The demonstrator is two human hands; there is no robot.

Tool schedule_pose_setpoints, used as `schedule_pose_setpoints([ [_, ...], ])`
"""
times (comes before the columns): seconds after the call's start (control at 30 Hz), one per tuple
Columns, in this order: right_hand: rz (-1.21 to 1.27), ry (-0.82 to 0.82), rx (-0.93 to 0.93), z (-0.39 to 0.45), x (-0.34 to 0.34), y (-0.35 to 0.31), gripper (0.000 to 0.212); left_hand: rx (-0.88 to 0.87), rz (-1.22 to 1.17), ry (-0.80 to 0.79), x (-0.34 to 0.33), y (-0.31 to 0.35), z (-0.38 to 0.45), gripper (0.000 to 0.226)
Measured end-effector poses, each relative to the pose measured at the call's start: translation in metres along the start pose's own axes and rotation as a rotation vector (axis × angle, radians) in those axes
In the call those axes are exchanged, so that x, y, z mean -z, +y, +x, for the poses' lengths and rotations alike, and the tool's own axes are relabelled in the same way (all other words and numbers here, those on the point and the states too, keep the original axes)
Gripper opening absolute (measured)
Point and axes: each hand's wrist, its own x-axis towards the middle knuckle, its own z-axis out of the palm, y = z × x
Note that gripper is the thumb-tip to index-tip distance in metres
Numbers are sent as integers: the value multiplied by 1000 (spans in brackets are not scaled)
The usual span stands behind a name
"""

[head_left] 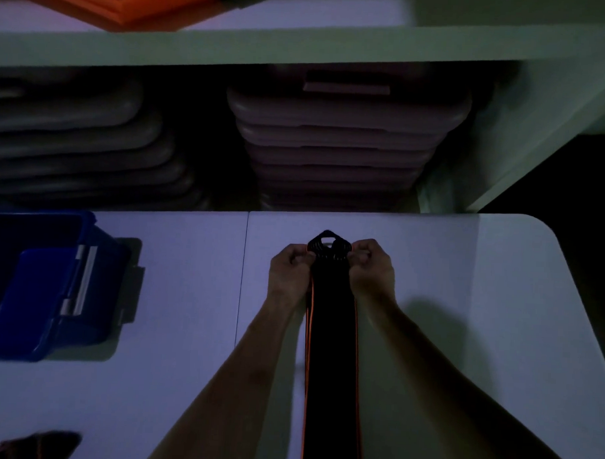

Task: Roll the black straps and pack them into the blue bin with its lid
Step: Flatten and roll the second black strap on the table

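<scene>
A long black strap (pixel 331 350) with thin orange edges lies flat on the white table (pixel 189 294), running from the bottom of the view away from me. Its far end is folded into a small bunch with a loop sticking up. My left hand (pixel 290 268) pinches that end from the left and my right hand (pixel 372 266) pinches it from the right, fingers curled. The blue bin (pixel 19 343) sits at the table's left edge, its blue lid (pixel 48 289) resting tilted inside it.
Stacks of grey plastic trays (pixel 342 141) fill the shelf behind the table. An orange flat item (pixel 127 0) lies on the shelf top. A dark object (pixel 36 445) shows at the bottom left corner. The table's rounded corner is at the right.
</scene>
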Motion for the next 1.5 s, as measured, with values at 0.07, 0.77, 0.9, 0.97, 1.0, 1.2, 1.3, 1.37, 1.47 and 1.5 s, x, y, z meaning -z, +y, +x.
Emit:
schedule_pose_setpoints([
  [0.07,-51,8,0,1,-1,0,16,2,96,20,2,-1,1,9],
  [0.77,-397,-84,453,-91,38,80,27,-243,502,100,29,-53,-72,21],
  [0.9,-329,-128,340,-166,52,118,16,-224,536,53,45,-85,-122,15],
  [0.97,-316,-169,235,-195,57,130,14,-206,566,28,53,-99,-145,16],
  [1.0,-303,-186,204,-205,59,136,13,-190,585,17,56,-106,-155,17],
  [1.2,-200,-243,118,-239,72,147,13,-127,581,68,67,-141,-206,20],
  [1.3,-229,-326,108,-242,70,152,11,-91,533,122,64,-147,-222,13],
  [1.37,-229,-329,104,-244,71,153,15,-80,499,164,60,-149,-227,17],
  [1.47,-246,-285,104,-245,72,155,18,-79,490,188,56,-153,-231,22],
  [1.5,-270,-280,103,-245,73,153,15,-82,489,191,55,-154,-232,23],
])
